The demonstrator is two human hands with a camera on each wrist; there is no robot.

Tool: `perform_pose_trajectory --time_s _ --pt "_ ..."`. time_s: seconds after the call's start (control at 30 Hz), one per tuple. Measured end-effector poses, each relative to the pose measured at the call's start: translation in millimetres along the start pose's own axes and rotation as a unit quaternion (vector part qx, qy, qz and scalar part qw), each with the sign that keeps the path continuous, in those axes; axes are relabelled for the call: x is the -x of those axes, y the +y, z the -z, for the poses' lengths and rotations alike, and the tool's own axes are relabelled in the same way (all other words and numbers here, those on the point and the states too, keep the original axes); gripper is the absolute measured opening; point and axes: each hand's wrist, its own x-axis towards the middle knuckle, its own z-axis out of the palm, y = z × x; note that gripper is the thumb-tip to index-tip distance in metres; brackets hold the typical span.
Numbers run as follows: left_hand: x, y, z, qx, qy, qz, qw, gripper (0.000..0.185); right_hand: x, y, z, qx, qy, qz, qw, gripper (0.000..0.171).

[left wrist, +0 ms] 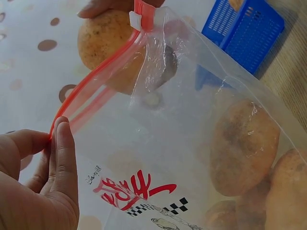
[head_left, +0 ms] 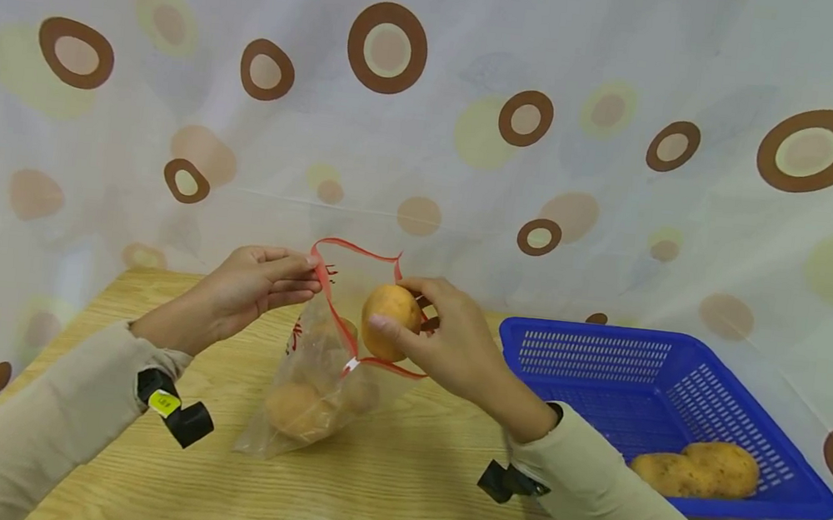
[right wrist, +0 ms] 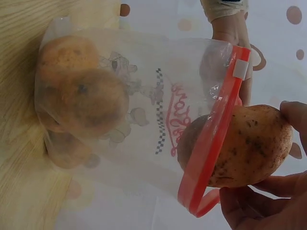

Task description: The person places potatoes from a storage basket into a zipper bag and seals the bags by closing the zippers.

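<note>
My left hand [head_left: 264, 283] pinches the red zip edge of a clear plastic zip bag [left wrist: 158, 129], which stands on the table with its mouth spread. Several potatoes [right wrist: 91, 100] lie in the bottom of the bag. In my right hand [head_left: 457, 343] is another potato [head_left: 390, 320], held between thumb and fingers at the bag's mouth. The right wrist view shows its lower end past the red zip edge [right wrist: 216, 139], inside the bag. A white slider [right wrist: 241, 69] sits on the zip.
A blue plastic basket [head_left: 590, 335] stands on the right of the wooden table [head_left: 394, 492], with potatoes [head_left: 701, 470] in its near corner, partly behind my right sleeve. A patterned curtain [head_left: 438, 187] hangs behind the table.
</note>
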Motion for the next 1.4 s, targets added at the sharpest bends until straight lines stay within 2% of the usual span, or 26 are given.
perform_pose_trajectory --time_s 0.13,0.33,0.53,0.7,1.03,1.27,1.4 --pt "-0.5 -0.8 -0.7 -0.001 0.0 -0.001 1.0 0.008 -1 3 -3 0.04 0.013 0.019 0.999 0.052" --pt "-1.3 -0.9 -1.2 -0.002 0.002 -0.002 1.0 0.008 -5 9 -9 0.065 0.03 0.059 0.996 0.051" --pt "-0.3 -1.9 -1.0 -0.005 -0.001 0.001 1.0 0.009 -9 13 -17 0.105 0.027 0.093 0.99 0.056" --pt "-0.2 -2.4 -1.2 -0.002 -0.004 -0.001 1.0 0.009 -10 14 -19 0.136 0.027 0.096 0.986 0.058" --pt "-0.1 -1.3 -2.3 -0.002 -0.007 -0.005 1.0 0.01 -16 9 -24 0.176 0.027 0.069 0.982 0.058" --pt "-0.3 -0.9 -2.4 -0.001 -0.003 -0.003 1.0 0.009 -21 8 -26 0.167 0.028 0.096 0.981 0.053" --pt "-0.2 -0.9 -2.2 -0.001 -0.004 -0.003 1.0 0.009 -22 11 -26 0.169 0.025 0.093 0.981 0.055"
